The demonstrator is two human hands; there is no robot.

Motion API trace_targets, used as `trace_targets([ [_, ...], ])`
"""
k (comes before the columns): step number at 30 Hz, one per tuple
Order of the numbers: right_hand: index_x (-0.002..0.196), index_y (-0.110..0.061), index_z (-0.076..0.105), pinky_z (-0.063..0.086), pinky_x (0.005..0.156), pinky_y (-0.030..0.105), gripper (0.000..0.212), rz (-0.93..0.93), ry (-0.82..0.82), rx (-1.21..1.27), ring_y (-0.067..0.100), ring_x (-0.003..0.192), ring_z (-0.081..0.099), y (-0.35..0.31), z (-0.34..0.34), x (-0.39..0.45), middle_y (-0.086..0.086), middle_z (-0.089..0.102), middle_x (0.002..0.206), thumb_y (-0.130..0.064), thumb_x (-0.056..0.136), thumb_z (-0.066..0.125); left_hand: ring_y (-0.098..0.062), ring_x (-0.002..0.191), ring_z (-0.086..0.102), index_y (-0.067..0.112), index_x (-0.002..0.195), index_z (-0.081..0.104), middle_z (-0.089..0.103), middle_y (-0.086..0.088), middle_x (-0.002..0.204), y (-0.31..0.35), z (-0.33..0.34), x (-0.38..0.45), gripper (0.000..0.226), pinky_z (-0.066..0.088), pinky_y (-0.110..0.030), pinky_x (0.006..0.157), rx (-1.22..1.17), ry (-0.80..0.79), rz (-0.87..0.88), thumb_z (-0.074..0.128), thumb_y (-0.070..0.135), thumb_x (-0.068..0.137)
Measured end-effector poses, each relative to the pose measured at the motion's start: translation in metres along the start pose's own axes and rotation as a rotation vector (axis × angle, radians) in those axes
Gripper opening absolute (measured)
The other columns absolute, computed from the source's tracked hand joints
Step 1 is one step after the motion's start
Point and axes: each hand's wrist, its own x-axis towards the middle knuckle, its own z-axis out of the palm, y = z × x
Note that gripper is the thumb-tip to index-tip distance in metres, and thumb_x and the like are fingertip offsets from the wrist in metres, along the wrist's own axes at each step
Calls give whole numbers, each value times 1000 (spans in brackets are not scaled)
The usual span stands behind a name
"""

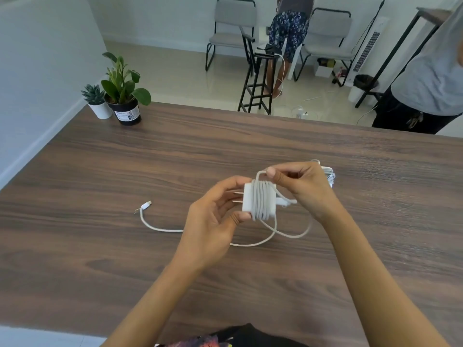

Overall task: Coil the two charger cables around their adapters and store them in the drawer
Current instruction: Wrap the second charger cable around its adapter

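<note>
Head view, near edge first: dark patterned clothing (233,338) cut off at the bottom, both bare forearms reaching up over a dark wood-grain table (100,246), matte laminate look.

Left hand (213,221) grips a white square adapter (248,200) by its edges, thumb on the lower edge, fingers on top. Two metal prongs (237,197) point left into the open palm. Smooth hard plastic body, held clear above the tabletop.

White cable (260,201) is wrapped in tight parallel turns around the adapter body; roughly six or seven turns, exact count hard to read. Right hand (300,186) pinches the cable between thumb and forefinger just above the adapter, where it arcs over the top. The rest of the cable hangs down, loops on the table under the hands, then runs left to a free connector (147,204). Part of the loop is hidden behind the left hand.

Second charger (329,175), white and already coiled, lies on the table behind the right hand, mostly occluded.

Far left corner: small succulent in a white pot (96,101) beside a leafy plant in a black pot (125,96), label unreadable.

Beyond the table: black stool (258,81), two grey padded chairs (233,28), two people cut off by the frame.
</note>
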Motion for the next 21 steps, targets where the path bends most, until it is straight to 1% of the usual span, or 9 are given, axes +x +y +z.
trace_targets([
  [2,90,-5,74,44,62,11,12,81,-2,65,0,61,57,14,8,-3,1,72,63,-9,80,69,-11,101,64,13,111,57,70,6,105,5,-1,5,42,52,-23,81,-46,62,20,62,-6,73],
  [4,79,-12,76,36,53,8,13,117,-20,41,-4,49,43,24,17,-11,-7,60,49,-7,84,65,-9,101,64,8,114,55,68,6,107,6,-3,11,42,53,-25,83,-35,130,44,64,-8,76],
  [6,81,-16,78,36,55,12,11,123,-58,-9,-1,52,43,28,28,-24,4,61,53,-17,84,68,-7,100,64,5,116,53,66,2,109,3,-6,18,42,53,-25,86,17,204,50,63,-13,80],
  [8,89,-13,78,43,62,14,12,116,-91,-34,-5,57,54,27,38,-37,-7,69,61,-19,83,70,-6,100,64,12,114,53,65,1,109,-3,-7,24,42,51,-23,87,66,279,50,63,-12,81],
  [10,93,-21,77,48,68,18,12,16,-77,-190,-4,67,64,26,46,-49,-10,73,70,-25,84,70,-8,103,64,17,113,53,66,0,110,-10,-9,28,41,51,-22,88,150,341,56,65,-7,81],
  [13,93,-24,74,43,54,25,19,-251,1,-543,12,54,50,21,47,-62,-3,54,55,-35,87,59,-7,104,63,16,115,53,66,-4,113,-19,-12,35,41,49,-16,86,265,409,61,67,-4,81],
  [15,91,-24,74,43,47,31,26,-339,47,-633,14,50,44,14,42,-65,-3,45,54,-38,87,53,-6,105,63,18,114,53,65,-3,113,-24,-16,40,42,49,-13,85,306,432,61,67,-4,81],
  [17,87,-24,74,42,43,30,24,-421,76,-673,11,48,41,8,36,-68,-5,43,55,-36,87,53,-6,105,63,20,115,53,65,-2,113,-29,-21,44,45,49,-15,87,353,410,58,66,-6,80],
  [21,82,-27,75,38,47,26,15,-513,152,-677,6,51,37,-8,20,-59,-8,46,57,-33,83,61,-9,102,64,16,116,57,64,-2,113,-36,-21,42,50,51,-25,91,465,238,119,66,-13,75],
])
